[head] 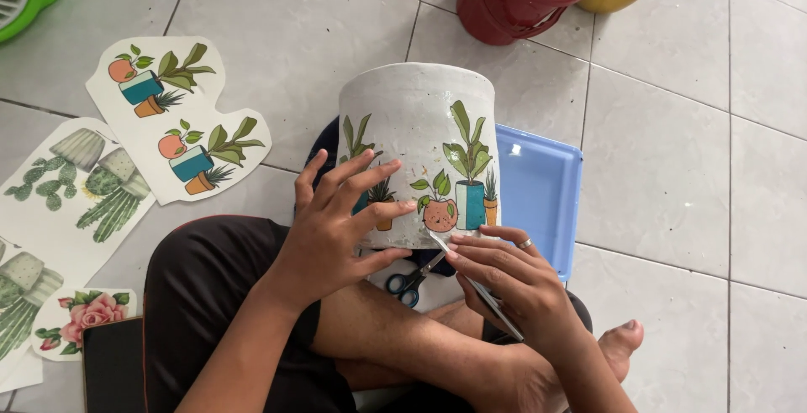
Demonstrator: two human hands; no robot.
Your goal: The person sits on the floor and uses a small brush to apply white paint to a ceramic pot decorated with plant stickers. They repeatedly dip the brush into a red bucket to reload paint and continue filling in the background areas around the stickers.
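- Pot point(418, 119), grey with plant pictures, under my flat, open left hand point(336, 228)
- my right hand point(504, 278) grips a brush point(475, 283)
- cut-out paper sheets point(176, 119) lie on pale floor tiles point(672, 169)

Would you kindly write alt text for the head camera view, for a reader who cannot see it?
A seated person's left hand presses flat on a grey pot bearing plant cut-outs, while the right hand holds a thin brush at its lower edge. Scissors lie beneath the pot, a blue tray sits behind it, and plant picture sheets lie on the tiled floor.
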